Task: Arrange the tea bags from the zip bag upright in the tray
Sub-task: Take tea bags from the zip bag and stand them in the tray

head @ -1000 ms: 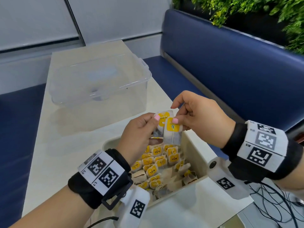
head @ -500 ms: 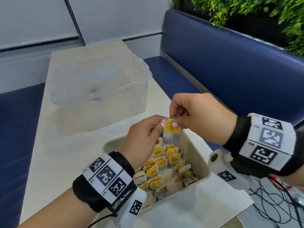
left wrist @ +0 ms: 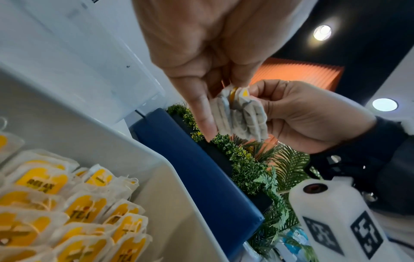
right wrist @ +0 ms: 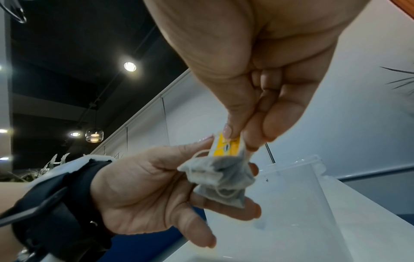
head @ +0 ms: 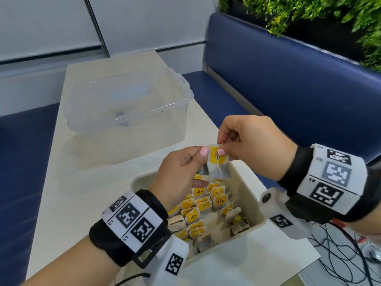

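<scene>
I have both hands raised over the far end of the tray (head: 250,195), which sits at the near right corner of the bench (head: 86,182). My left hand (head: 181,172) has a narrow grip: thumb and forefinger pinch the top left edge of a small cluster of tea bags (head: 218,168), the other fingers curled loosely beneath it. My right hand (head: 247,145) pinches the top right of the same cluster, its thumb on the yellow tag (head: 216,158) of the front bag, the remaining fingers folded into the palm. From the left wrist view the cluster (left wrist: 241,117) looks like several bags pressed face to face, grey-white paper with yellow showing at the top; I cannot count them exactly. From the right wrist view the front tea bag (right wrist: 224,175) hangs below its tag, string looped over it, with my left fingers (right wrist: 226,207) spread behind and under it.

The cluster hangs clear above the tray, not touching the bags inside. In the tray, rows of tea bags (head: 204,205) with yellow tags stand upright or slightly leaning through the left and middle part; a few (head: 237,220) lie loose and tilted toward the right wall.

A clear plastic box (head: 127,100) stands further back on the bench, well apart from the tray. A blue seat (head: 288,83) runs along the bench's right side, with green plants (head: 309,13) above its back.
</scene>
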`<state>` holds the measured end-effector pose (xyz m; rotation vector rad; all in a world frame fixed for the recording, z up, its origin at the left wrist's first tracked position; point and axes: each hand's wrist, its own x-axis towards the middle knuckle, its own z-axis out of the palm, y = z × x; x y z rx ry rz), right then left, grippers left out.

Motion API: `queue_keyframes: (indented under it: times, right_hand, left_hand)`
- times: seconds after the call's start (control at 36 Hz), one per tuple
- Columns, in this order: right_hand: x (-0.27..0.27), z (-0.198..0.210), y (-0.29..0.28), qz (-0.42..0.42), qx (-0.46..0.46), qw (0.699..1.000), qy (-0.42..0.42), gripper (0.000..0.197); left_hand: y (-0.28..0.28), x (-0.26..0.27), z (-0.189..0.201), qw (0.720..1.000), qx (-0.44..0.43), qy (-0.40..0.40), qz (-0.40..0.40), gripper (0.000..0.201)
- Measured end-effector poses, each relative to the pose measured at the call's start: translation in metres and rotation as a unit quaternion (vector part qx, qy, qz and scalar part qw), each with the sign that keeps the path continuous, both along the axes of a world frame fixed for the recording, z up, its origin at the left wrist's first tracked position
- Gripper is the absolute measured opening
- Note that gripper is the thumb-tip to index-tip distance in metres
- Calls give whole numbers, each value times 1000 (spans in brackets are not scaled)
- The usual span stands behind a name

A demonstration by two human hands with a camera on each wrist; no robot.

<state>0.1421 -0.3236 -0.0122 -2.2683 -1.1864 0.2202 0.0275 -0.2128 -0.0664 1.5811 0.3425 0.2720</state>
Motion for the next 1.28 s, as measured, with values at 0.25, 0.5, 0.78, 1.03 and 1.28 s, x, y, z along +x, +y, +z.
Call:
queue_keyframes:
  times: [0.25,0.5,0.78,1.03,1.28]
  right_hand:
    - [2,5,-3,18,4,999,42,28]
    - [2,2,4,56,-9,997,51,27]
    - [6,-6,6,38,-43,998,-35,31]
    - [4,1,12,125,-150,974,-115,17]
    - [-2,-24,18,201,-272,929,-152,7]
  left_hand:
    - [7,2,2,999,-33,12,39,23]
    - [1,4,6,997,-61,36,-14,36]
    - [4,0,-5,991,116,57,-27,30]
    - [9,-4,-13,969,230,80,-31,30]
    - [31,-36,-14,935,335,117,1,70]
